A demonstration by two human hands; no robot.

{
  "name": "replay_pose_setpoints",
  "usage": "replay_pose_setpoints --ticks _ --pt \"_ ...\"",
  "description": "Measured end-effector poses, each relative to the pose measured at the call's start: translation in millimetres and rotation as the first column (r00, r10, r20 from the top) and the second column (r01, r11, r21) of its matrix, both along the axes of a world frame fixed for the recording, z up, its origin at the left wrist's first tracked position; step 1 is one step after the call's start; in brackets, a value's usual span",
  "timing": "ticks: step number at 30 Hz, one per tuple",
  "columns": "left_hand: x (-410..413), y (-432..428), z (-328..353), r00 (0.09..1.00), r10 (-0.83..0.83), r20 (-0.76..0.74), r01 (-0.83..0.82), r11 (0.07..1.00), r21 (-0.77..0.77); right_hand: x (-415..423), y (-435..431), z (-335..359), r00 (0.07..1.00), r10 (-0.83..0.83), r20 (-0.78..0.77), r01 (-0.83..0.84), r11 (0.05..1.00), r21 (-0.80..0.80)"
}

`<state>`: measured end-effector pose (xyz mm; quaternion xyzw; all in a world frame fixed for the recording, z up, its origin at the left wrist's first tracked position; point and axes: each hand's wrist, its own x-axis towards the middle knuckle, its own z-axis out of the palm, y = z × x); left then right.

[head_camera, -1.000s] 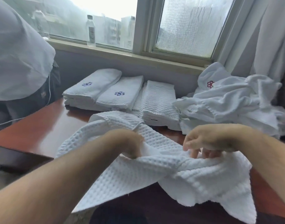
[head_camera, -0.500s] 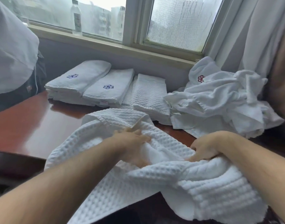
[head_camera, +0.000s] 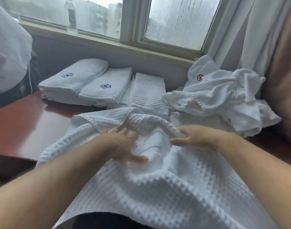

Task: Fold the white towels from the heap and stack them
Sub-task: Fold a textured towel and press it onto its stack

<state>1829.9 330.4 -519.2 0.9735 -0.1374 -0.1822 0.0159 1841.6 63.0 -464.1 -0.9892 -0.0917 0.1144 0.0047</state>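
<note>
White waffle-weave towel (head_camera: 158, 187), deeply gridded and rumpled, drapes over the near edge of a glossy red-brown wooden table (head_camera: 26, 126). We see the left hand (head_camera: 123, 144) resting on it, fingers spread and holding nothing. The right hand (head_camera: 195, 138), fingers nearly straight, touches a raised fold. Behind this towel lie neat oblong stacks of folded white towels (head_camera: 85, 90), two bearing a blue flower emblem (head_camera: 105, 86). Behind and to its right, a crumpled heap of smoother white towels (head_camera: 220, 100) shows a red flower emblem (head_camera: 199, 78). Farther behind, we note a streaked window (head_camera: 179, 19), a clear bottle (head_camera: 71, 14) on the sill with its label too blurred to read, and pale curtains (head_camera: 250, 30).
</note>
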Motion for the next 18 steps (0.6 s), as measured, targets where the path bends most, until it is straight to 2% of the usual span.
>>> replay_pose_setpoints --ticks 1,2,3,4,5,6,8,9,12,13,14,16,18 --pt "0.8 1.1 0.2 0.997 0.065 0.047 -0.062 0.997 -0.046 -4.5 1.0 -3.9 0.994 0.035 -0.105 -0.032 0.999 0.030" --pt "2.2 -0.2 -0.4 0.981 0.133 0.139 -0.122 0.989 -0.085 -7.9 0.5 -7.6 0.989 0.066 -0.133 -0.046 0.987 0.151" --pt "3.2 -4.0 -1.9 0.952 0.176 0.252 -0.151 0.982 -0.116 -9.6 -1.0 -12.2 0.990 0.060 -0.124 -0.012 0.934 0.357" --pt "3.2 -10.2 -4.5 0.922 0.175 0.346 -0.126 0.979 -0.158 -10.7 -3.3 -17.5 0.994 0.015 -0.109 0.051 0.819 0.572" --pt "3.0 -18.0 -8.8 0.906 0.135 0.400 -0.048 0.974 -0.222 -10.8 -7.6 -23.1 0.995 -0.044 -0.090 0.095 0.693 0.715" --pt "1.8 -26.1 -14.3 0.906 0.078 0.417 0.051 0.956 -0.288 -10.3 -13.8 -26.7 0.993 -0.116 -0.039 0.103 0.621 0.777" --pt "-2.7 -38.4 -25.1 0.906 -0.016 0.424 0.181 0.919 -0.351 -11.3 -31.5 -27.4 0.961 -0.266 0.083 0.144 0.730 0.668" --pt "-4.9 -41.9 -29.8 0.886 -0.050 0.461 0.240 0.900 -0.364 -14.4 -42.0 -28.3 0.945 -0.314 0.085 0.209 0.786 0.582" --pt "-6.1 -50.3 -38.2 0.751 -0.252 0.611 0.532 0.778 -0.334 -34.1 -68.3 -23.9 0.887 -0.419 -0.194 0.462 0.785 0.414" --pt "-4.7 -51.9 -38.9 0.737 -0.323 0.594 0.580 0.754 -0.309 -42.3 -73.9 -21.9 0.879 -0.400 -0.261 0.473 0.808 0.353" --pt "-2.0 -52.9 -39.5 0.761 -0.357 0.542 0.573 0.762 -0.301 -49.4 -78.2 -20.8 0.884 -0.367 -0.290 0.448 0.841 0.303" --pt "4.7 -54.3 -42.1 0.827 -0.348 0.442 0.492 0.828 -0.270 -60.8 -81.5 -19.0 0.916 -0.266 -0.300 0.342 0.910 0.236" --pt "7.1 -56.5 -44.9 0.837 -0.347 0.424 0.462 0.863 -0.206 -70.0 -77.9 -18.3 0.921 -0.113 -0.372 0.226 0.935 0.274"
